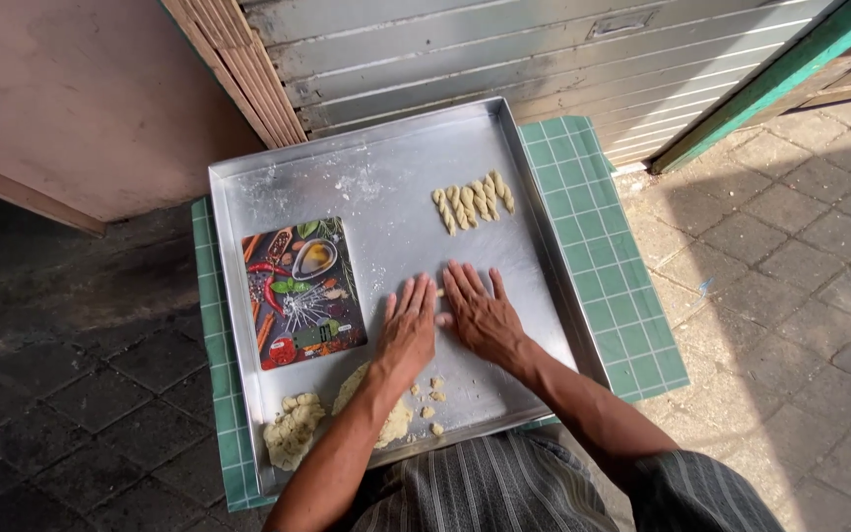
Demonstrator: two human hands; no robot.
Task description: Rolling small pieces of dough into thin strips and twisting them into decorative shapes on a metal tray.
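Note:
My left hand (409,325) and my right hand (478,313) lie flat, palms down, side by side on a large metal tray (386,187). A small bit of pale dough (439,293) shows between them, pressed under the fingers. Several twisted dough sticks (473,202) lie in a row at the tray's far right. A lump of dough (294,429) sits at the near left corner, another lump (393,422) is partly hidden by my left forearm, and small dough pieces (431,399) lie beside it.
A flat kitchen scale (301,293) printed with spices and vegetables lies on the tray's left side. The tray rests on a green checked cloth (622,286) over paved ground. A corrugated metal shutter (504,49) and a green post (770,79) stand behind.

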